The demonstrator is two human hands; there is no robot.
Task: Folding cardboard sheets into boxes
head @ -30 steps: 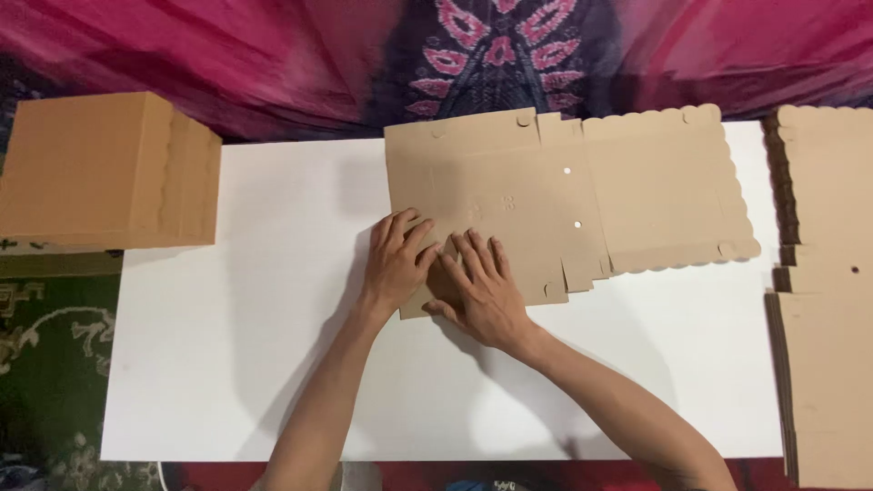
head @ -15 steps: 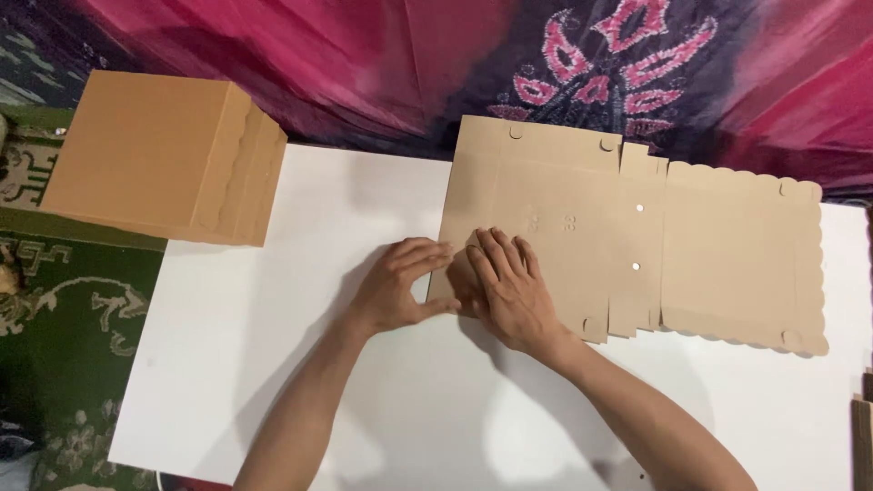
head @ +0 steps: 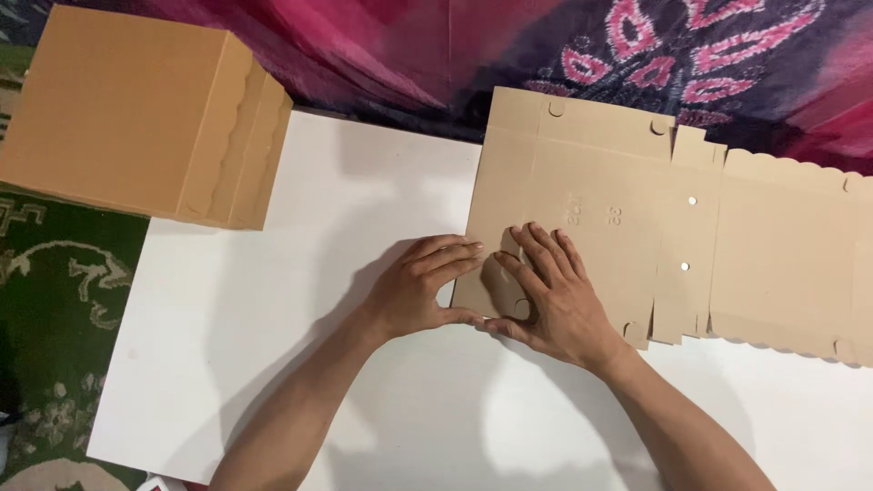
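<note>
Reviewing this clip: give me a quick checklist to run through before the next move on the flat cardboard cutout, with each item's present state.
1. Flat cardboard cutout lies flat on the white board: ok.
2. Left hand at the cutout's left edge, fingertips on it: ok.
3. Right hand pressed flat on the cutout's near left corner: ok.
4. Scored fold line under the hands visible: cannot tell, the hands cover it.
5. Assembled cardboard box stands apart from the cutout at the board's far left corner: ok.
6. Whole cutout in view: not ok, its right end runs out of the frame.
</note>
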